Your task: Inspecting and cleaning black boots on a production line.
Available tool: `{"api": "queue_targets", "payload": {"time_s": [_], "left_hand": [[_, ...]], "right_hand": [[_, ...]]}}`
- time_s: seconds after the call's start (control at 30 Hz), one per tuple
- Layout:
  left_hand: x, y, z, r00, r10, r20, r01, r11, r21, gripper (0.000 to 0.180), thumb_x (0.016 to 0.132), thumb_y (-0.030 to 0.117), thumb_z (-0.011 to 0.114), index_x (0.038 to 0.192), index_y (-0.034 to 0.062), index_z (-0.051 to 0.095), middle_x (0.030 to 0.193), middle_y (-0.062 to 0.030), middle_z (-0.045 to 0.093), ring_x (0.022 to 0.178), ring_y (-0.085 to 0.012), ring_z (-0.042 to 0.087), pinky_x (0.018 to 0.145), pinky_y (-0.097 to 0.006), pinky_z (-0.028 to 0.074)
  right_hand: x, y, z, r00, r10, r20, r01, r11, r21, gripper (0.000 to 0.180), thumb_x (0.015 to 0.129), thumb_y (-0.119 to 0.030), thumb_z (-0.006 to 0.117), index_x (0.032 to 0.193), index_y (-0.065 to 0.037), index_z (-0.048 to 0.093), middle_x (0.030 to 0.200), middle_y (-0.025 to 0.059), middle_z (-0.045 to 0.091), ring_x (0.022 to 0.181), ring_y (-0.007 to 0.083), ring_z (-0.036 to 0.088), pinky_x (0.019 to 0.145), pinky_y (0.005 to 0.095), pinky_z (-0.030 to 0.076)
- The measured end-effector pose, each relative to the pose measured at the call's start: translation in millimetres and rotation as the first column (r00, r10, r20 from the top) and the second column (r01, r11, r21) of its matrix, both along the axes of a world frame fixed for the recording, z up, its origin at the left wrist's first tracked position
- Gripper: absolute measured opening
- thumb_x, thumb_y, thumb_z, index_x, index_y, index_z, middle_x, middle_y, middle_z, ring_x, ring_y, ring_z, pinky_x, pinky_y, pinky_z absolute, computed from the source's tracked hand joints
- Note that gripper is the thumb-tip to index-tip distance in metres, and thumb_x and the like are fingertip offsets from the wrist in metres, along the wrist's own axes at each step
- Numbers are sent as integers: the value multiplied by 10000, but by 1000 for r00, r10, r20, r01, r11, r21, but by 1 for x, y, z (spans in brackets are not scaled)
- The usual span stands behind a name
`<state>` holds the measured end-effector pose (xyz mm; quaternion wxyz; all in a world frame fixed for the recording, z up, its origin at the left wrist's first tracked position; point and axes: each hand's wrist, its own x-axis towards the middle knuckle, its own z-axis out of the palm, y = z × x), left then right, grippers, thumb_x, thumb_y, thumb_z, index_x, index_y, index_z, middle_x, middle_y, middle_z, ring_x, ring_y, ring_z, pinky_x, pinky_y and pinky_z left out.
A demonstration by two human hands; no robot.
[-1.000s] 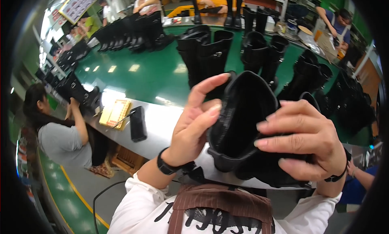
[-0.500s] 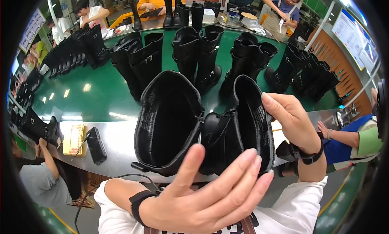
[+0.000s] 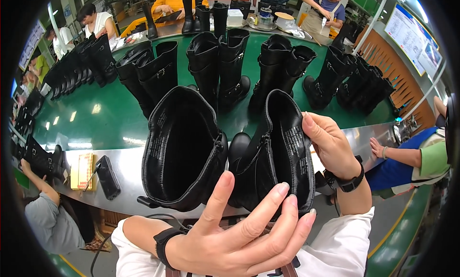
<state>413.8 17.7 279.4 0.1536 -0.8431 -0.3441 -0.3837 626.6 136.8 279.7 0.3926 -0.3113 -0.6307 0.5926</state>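
A pair of tall black leather boots was held above the steel tabletop: supported beneath by the left hand, fingers spread, and clasped at the shaft rim by the right hand.

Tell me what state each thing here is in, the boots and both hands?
Left boot: held up, shaft gaping open toward the camera.
Right boot: held up, shaft spread open.
Left hand: open, fingers spread under the boots.
Right hand: gripping the right boot's shaft edge.
Boots on the green belt: standing upright.
Black phone: lying flat.
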Motion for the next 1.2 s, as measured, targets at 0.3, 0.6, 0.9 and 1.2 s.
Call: {"api": "queue_targets", "payload": {"time_s": [0.3,0.6,0.9,1.2], "left_hand": [[11,-1,-1,998,-42,55,45,997,-63,277,810,232,730,1060,283,621,942,108,622,1023,-131,633,1068,-729,266],[20,21,-10,984,-152,95,121,955,271,348,818,227,653,1163,178,653,1175,-8,619,1184,-202,579,1080,-730,225],[-73,-4,-67,874,-251,415,-21,836,549,650,785,510,717,1288,207,438,1173,-21,378,1100,-252,407,983,-501,342],[-91,17,-141,790,-44,611,-142,957,252,872,667,536,810,1283,93,381,1197,-130,384,1078,-280,473,930,-487,446]], "right_hand": [[4,1,-3,998,16,-56,-17,1000,-23,411,1026,-265,463,1267,59,537,1094,87,671,968,113,630,853,244,489],[10,1,-5,998,16,-69,-18,1000,-20,404,1038,-262,427,1256,60,539,1138,86,648,1024,125,599,911,263,454],[23,-44,-67,994,-91,-66,102,978,183,850,863,-612,565,1378,36,370,1217,109,532,1097,197,517,969,335,378],[10,-101,-141,998,-49,-42,39,978,-207,898,718,-151,833,1426,34,313,1393,142,456,1269,223,462,1073,343,345]]}}
